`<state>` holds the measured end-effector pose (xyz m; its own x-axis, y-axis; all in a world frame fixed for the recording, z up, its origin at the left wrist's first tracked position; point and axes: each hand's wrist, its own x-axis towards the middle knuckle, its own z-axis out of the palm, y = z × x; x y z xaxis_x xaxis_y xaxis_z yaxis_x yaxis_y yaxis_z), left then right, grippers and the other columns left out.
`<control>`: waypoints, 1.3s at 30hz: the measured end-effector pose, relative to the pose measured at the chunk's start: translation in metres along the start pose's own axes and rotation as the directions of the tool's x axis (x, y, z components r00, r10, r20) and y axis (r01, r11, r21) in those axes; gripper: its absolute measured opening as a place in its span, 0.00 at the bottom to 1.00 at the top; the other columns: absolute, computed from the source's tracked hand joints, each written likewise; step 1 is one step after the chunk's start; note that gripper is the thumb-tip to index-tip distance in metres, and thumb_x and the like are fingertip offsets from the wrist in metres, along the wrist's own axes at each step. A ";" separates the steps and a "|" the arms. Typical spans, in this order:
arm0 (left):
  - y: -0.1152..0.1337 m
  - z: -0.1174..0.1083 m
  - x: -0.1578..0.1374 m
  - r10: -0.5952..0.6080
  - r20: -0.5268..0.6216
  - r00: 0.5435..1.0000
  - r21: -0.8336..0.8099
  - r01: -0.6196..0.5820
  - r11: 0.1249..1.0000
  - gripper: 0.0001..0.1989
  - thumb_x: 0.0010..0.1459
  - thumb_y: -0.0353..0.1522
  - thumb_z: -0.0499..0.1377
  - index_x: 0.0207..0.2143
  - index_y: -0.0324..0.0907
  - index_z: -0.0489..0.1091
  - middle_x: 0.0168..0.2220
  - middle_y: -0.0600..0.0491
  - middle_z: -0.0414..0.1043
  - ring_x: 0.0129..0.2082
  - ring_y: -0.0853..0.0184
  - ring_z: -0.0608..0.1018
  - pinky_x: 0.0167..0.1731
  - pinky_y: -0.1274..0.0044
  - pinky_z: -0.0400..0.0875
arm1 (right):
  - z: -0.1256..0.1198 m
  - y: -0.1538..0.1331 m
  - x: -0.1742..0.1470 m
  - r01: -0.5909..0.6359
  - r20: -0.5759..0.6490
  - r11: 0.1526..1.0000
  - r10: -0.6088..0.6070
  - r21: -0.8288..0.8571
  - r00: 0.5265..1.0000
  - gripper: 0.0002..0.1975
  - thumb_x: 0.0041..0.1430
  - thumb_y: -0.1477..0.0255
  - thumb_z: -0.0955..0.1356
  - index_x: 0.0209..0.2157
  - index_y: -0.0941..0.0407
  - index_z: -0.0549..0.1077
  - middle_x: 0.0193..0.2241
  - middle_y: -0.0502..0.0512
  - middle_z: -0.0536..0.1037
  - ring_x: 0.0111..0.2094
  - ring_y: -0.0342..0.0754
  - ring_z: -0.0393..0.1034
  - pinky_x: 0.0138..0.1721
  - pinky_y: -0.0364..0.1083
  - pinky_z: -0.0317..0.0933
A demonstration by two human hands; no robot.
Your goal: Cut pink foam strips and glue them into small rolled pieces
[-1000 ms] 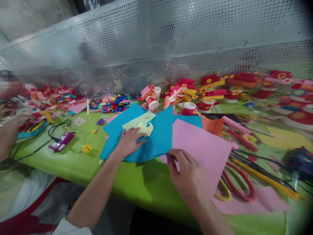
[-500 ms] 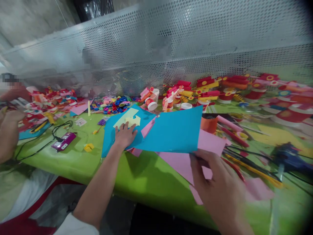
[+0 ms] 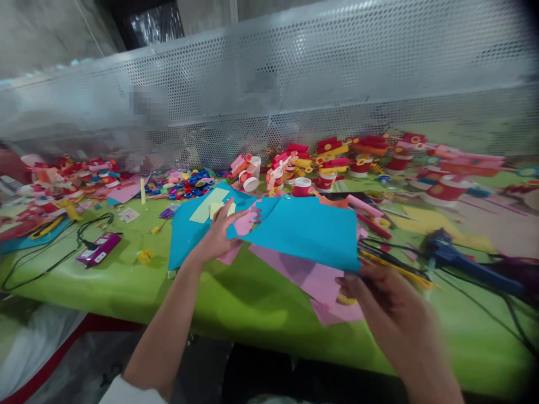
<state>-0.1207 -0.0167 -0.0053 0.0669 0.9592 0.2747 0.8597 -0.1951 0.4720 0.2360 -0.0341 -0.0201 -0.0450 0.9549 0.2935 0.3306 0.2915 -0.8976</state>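
Note:
My right hand pinches the lower right corner of a blue paper sheet, holding that side up off the table. Farther left, my left hand has its fingers apart beside the sheet's left end, close to a small pink paper scrap. Whether its fingertips touch the sheet is hard to make out. Under that hand lies more blue paper with pale yellow paper pieces on top. Larger pink paper lies partly covered below the raised sheet.
Red paper cups with rolled-paper decorations line the back, before a perforated metal panel. A blue glue gun with cables lies right. At left are a purple power strip and colourful small parts on the green table.
My left hand has lifted from the yellow pieces and shifted right toward the pink scrap. My right hand has moved right with the blue sheet, and the view has turned slightly right.

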 end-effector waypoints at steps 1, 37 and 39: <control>0.002 -0.004 -0.003 0.065 0.049 0.997 -0.123 -0.059 0.991 0.39 0.60 0.46 0.66 0.71 0.55 0.59 0.78 0.51 0.36 0.76 0.49 0.48 0.70 0.60 0.56 | 0.003 0.000 -0.001 -0.026 0.033 0.997 0.023 0.073 0.999 0.15 0.57 0.58 0.74 0.36 0.54 0.74 0.28 0.57 0.84 0.26 0.53 0.82 0.28 0.47 0.78; 0.022 0.034 -0.087 -0.104 0.166 0.981 -0.634 0.187 0.751 0.21 0.63 0.45 0.63 0.22 0.41 0.73 0.20 0.53 0.72 0.20 0.69 0.72 0.21 0.78 0.67 | 0.003 0.010 -0.019 0.066 0.194 0.973 -0.023 -0.220 0.981 0.12 0.66 0.62 0.66 0.35 0.54 0.75 0.24 0.51 0.78 0.25 0.48 0.72 0.27 0.45 0.64; 0.029 0.035 -0.087 -0.110 0.144 0.983 -0.594 0.175 0.785 0.18 0.62 0.45 0.64 0.27 0.41 0.78 0.25 0.51 0.76 0.24 0.67 0.74 0.22 0.77 0.68 | 0.008 0.013 -0.021 0.106 0.148 0.953 -0.065 -0.285 0.987 0.11 0.67 0.62 0.66 0.37 0.54 0.76 0.27 0.52 0.81 0.26 0.49 0.75 0.29 0.46 0.65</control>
<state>-0.0836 -0.0988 -0.0451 0.0441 0.9943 0.0973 0.3861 -0.1068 0.9162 0.2338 -0.0501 -0.0404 -0.2059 0.9317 0.2994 0.5787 0.3626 -0.7305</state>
